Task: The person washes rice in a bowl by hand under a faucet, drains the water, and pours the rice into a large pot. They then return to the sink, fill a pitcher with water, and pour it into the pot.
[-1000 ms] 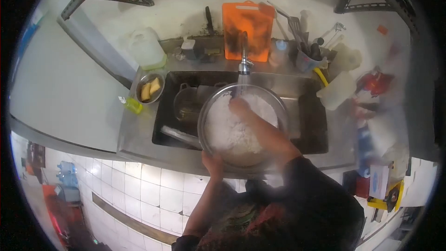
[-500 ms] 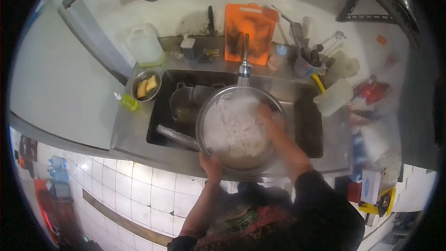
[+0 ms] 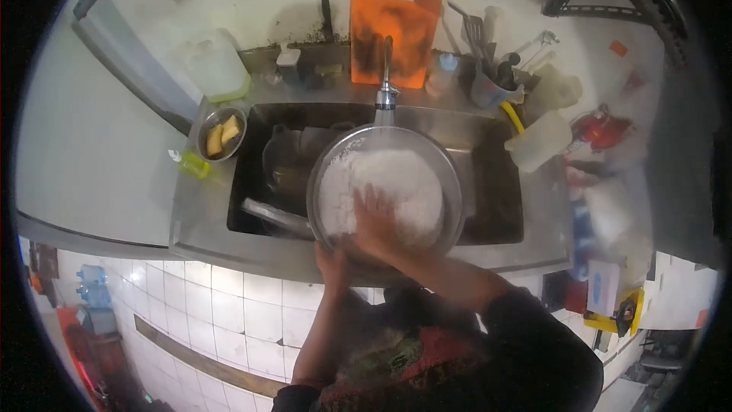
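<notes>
A wide metal bowl (image 3: 456, 221) full of white, rice-like grains (image 3: 408, 179) is over the sink, below the running faucet (image 3: 386, 95). My left hand (image 3: 332, 265) grips the bowl's rim at its near left side, the fingers partly hidden. In the bowl, my right hand (image 3: 374, 221) lies on the grains with its fingers spread, left of the middle. Water from the faucet falls at the far edge of the bowl.
In the sink (image 3: 496, 183), a pot (image 3: 288, 164) stands left of the bowl. Sponges sit in a small bowl (image 3: 242, 131) beside a yellow-green bottle (image 3: 191, 164). Behind are a jug (image 3: 217, 69), an orange cutting board (image 3: 370, 38) and a utensil container (image 3: 492, 91).
My right hand has swept from the bowl's right side leftward and nearer to me across the grains. My left hand stays at the rim. The whole view has shifted slightly.
</notes>
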`<state>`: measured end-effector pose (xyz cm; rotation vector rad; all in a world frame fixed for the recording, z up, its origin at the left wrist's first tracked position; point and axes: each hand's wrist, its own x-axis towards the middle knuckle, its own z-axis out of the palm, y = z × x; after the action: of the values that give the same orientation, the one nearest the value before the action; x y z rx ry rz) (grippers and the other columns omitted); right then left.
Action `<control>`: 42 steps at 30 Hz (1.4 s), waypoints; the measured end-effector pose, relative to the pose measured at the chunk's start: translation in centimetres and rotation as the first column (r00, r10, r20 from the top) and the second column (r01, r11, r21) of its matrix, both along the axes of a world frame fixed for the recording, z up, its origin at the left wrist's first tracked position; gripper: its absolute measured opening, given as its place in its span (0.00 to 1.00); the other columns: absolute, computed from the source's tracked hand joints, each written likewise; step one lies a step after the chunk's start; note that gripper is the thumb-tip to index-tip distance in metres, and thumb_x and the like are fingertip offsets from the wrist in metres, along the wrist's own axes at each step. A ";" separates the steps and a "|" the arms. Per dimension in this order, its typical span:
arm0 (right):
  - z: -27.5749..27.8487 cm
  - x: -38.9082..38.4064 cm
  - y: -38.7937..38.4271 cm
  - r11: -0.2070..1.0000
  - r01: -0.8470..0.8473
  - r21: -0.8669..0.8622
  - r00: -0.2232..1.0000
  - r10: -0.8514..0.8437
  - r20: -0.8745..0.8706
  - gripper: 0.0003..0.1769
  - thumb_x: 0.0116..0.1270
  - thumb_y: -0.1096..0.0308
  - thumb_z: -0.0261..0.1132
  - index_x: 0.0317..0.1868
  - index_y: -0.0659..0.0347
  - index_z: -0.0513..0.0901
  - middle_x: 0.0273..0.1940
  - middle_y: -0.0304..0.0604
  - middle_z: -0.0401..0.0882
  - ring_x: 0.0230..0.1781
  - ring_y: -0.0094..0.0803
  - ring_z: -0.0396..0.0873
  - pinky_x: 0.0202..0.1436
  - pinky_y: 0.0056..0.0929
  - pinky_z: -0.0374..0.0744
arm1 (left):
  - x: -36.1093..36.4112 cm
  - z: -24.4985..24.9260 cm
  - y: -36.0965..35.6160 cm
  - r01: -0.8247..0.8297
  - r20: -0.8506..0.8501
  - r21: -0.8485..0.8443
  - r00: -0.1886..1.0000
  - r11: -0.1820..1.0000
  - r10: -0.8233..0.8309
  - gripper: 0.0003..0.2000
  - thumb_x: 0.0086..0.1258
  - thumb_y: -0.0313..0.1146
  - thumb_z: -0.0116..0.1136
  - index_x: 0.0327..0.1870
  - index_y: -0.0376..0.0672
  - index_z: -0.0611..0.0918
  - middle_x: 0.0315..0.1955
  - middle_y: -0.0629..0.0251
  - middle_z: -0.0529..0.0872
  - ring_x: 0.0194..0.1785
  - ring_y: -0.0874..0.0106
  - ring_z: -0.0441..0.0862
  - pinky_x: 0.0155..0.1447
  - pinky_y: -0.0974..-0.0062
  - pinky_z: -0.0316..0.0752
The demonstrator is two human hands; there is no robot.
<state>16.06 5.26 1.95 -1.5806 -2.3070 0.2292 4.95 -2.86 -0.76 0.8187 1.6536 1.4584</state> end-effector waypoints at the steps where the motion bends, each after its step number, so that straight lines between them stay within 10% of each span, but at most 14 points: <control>1: -0.8 -0.4 1.0 0.995 0.015 -0.094 1.000 -0.015 0.004 0.52 0.49 0.49 0.70 0.72 0.57 0.55 0.70 0.64 0.51 0.68 0.69 0.50 0.67 0.74 0.38 | -0.1 0.0 0.0 0.010 0.053 0.016 0.999 1.000 -0.011 0.15 0.58 0.25 0.51 0.48 0.32 0.74 0.41 0.56 0.81 0.44 0.66 0.77 0.50 0.70 0.71; 5: -4.6 -0.4 7.1 0.980 0.178 -0.087 0.932 -0.139 0.334 0.42 0.58 0.51 0.62 0.71 0.52 0.58 0.70 0.59 0.54 0.68 0.61 0.56 0.66 0.73 0.44 | 0.2 1.0 0.1 -0.029 0.178 0.082 0.984 0.996 0.014 0.16 0.56 0.26 0.54 0.47 0.33 0.75 0.39 0.60 0.82 0.41 0.67 0.77 0.47 0.72 0.72; 11: -11.1 1.8 14.7 0.946 0.243 -0.213 0.943 -0.179 0.280 0.27 0.68 0.55 0.51 0.65 0.56 0.68 0.60 0.52 0.72 0.62 0.50 0.69 0.66 0.59 0.60 | 1.1 2.4 0.6 -0.157 -0.029 -0.113 0.988 0.981 0.155 0.16 0.55 0.26 0.55 0.46 0.33 0.76 0.38 0.59 0.83 0.40 0.67 0.78 0.46 0.71 0.72; 17: -4.4 6.4 14.4 0.628 -0.517 -0.582 0.851 0.450 -0.270 0.25 0.61 0.51 0.59 0.50 0.61 0.80 0.56 0.48 0.78 0.53 0.49 0.77 0.57 0.46 0.73 | 1.3 -0.6 1.1 -0.220 -0.024 0.021 0.975 0.975 0.220 0.14 0.55 0.24 0.50 0.44 0.31 0.75 0.36 0.58 0.82 0.40 0.66 0.77 0.47 0.70 0.72; 20: 6.2 7.2 14.2 0.499 -0.459 -0.735 0.887 0.309 -0.344 0.27 0.58 0.45 0.61 0.43 0.61 0.84 0.47 0.52 0.82 0.49 0.48 0.79 0.55 0.42 0.75 | 1.6 1.1 0.8 -0.240 -0.062 0.035 0.968 0.970 0.241 0.13 0.56 0.23 0.49 0.42 0.32 0.75 0.36 0.57 0.81 0.41 0.66 0.77 0.49 0.70 0.71; 22: -0.6 10.1 18.7 0.766 -0.341 -0.545 0.938 0.312 -0.149 0.29 0.60 0.42 0.58 0.41 0.62 0.86 0.42 0.53 0.84 0.49 0.47 0.80 0.57 0.42 0.74 | 1.4 0.3 0.8 -0.214 -0.073 0.068 0.973 0.975 0.219 0.13 0.55 0.24 0.49 0.42 0.32 0.75 0.36 0.56 0.81 0.41 0.66 0.76 0.49 0.71 0.71; 25: -4.2 10.7 18.3 0.827 0.139 -0.544 0.973 -0.013 0.230 0.29 0.65 0.43 0.53 0.46 0.63 0.83 0.49 0.55 0.81 0.54 0.48 0.77 0.61 0.40 0.71 | 1.5 0.7 0.8 -0.208 -0.080 0.035 0.974 0.978 0.210 0.13 0.55 0.24 0.48 0.42 0.31 0.75 0.36 0.56 0.81 0.40 0.66 0.76 0.49 0.71 0.70; 28: -15.6 9.9 18.7 0.845 0.231 -0.482 0.965 -0.138 0.221 0.31 0.67 0.43 0.50 0.50 0.63 0.80 0.56 0.58 0.75 0.59 0.49 0.73 0.63 0.41 0.69 | 1.5 1.0 1.0 -0.211 -0.090 -0.013 0.974 0.977 0.209 0.14 0.55 0.24 0.48 0.43 0.30 0.74 0.37 0.56 0.80 0.39 0.65 0.75 0.48 0.71 0.70; 31: -11.4 8.9 15.3 0.759 -0.136 -0.636 0.903 -0.170 -0.395 0.24 0.68 0.53 0.54 0.53 0.64 0.78 0.47 0.54 0.80 0.45 0.43 0.78 0.53 0.42 0.74 | 1.7 0.6 0.8 -0.224 -0.012 -0.010 0.975 0.975 0.224 0.15 0.55 0.25 0.49 0.45 0.30 0.73 0.38 0.56 0.80 0.40 0.65 0.75 0.49 0.70 0.71; 34: -4.5 7.2 12.7 0.621 -0.235 -0.748 0.958 0.016 -0.288 0.31 0.67 0.45 0.50 0.56 0.65 0.76 0.57 0.60 0.73 0.60 0.48 0.71 0.63 0.41 0.68 | 1.9 2.7 1.0 -0.206 -0.016 -0.021 0.979 0.978 0.205 0.17 0.56 0.25 0.49 0.47 0.30 0.73 0.39 0.57 0.80 0.42 0.65 0.76 0.50 0.71 0.70; 36: -1.6 5.4 8.8 0.641 -0.210 -0.738 0.973 0.064 -0.221 0.32 0.66 0.46 0.51 0.58 0.66 0.74 0.57 0.60 0.72 0.60 0.50 0.70 0.65 0.42 0.66 | 1.9 2.6 0.8 -0.177 0.001 -0.033 0.984 0.984 0.177 0.17 0.56 0.24 0.50 0.49 0.31 0.73 0.41 0.57 0.80 0.44 0.65 0.76 0.51 0.71 0.70; 39: 0.4 2.1 1.5 0.959 0.000 -0.284 1.000 0.008 0.029 0.35 0.62 0.52 0.56 0.65 0.64 0.66 0.63 0.63 0.65 0.64 0.59 0.63 0.68 0.58 0.55 | 0.9 -0.1 0.7 -0.113 0.039 -0.009 0.993 0.994 0.114 0.18 0.57 0.24 0.51 0.50 0.32 0.73 0.42 0.58 0.80 0.45 0.66 0.76 0.52 0.72 0.70; 42: -2.7 0.4 0.0 0.999 0.031 0.035 0.985 -0.037 0.170 0.38 0.59 0.56 0.59 0.69 0.63 0.61 0.67 0.64 0.58 0.67 0.64 0.57 0.66 0.73 0.47 | 0.3 -0.7 0.3 -0.032 -0.046 0.011 0.998 0.999 0.032 0.17 0.57 0.24 0.52 0.50 0.33 0.74 0.42 0.59 0.80 0.45 0.67 0.76 0.52 0.72 0.70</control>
<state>16.47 5.25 -0.70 -1.6813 -2.3951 0.0493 5.26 -2.51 -1.50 0.8408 1.7016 1.4817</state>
